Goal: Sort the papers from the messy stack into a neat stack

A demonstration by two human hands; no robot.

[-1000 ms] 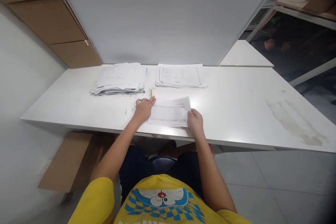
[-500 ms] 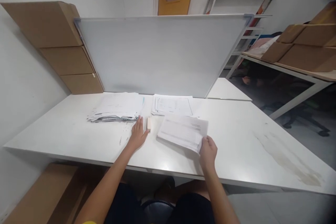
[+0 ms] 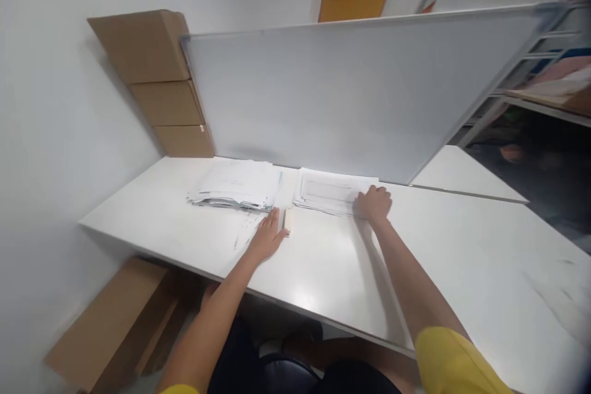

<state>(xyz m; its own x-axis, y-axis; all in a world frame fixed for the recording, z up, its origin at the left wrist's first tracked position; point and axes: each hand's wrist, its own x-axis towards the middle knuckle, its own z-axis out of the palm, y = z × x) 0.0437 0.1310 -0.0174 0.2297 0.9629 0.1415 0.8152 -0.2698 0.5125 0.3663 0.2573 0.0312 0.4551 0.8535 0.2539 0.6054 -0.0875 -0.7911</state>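
Observation:
My left hand [image 3: 266, 239] lies on the table with its fingers stretched out, just in front of the left stack of papers [image 3: 235, 181]. A small cream-coloured block [image 3: 287, 220] stands beside it, near the thumb; its kind is not clear. Farther right, my right hand [image 3: 375, 203] grips the right edge of some printed sheets [image 3: 330, 189]. These sheets lie over the right-hand paper stack [image 3: 302, 202]. Whether they rest fully on the stack is hard to tell.
The white table [image 3: 323, 271] has a whiteboard [image 3: 341, 98] standing along its back edge. Cardboard boxes [image 3: 168, 101] are stacked at the back left. Another cardboard box [image 3: 111, 320] is below the table's left side. Dark marks lie near the left stack.
My right hand has carried the sheets forward onto the right-hand stack. My left hand stays beside the cream block. The camera view has turned to the left.

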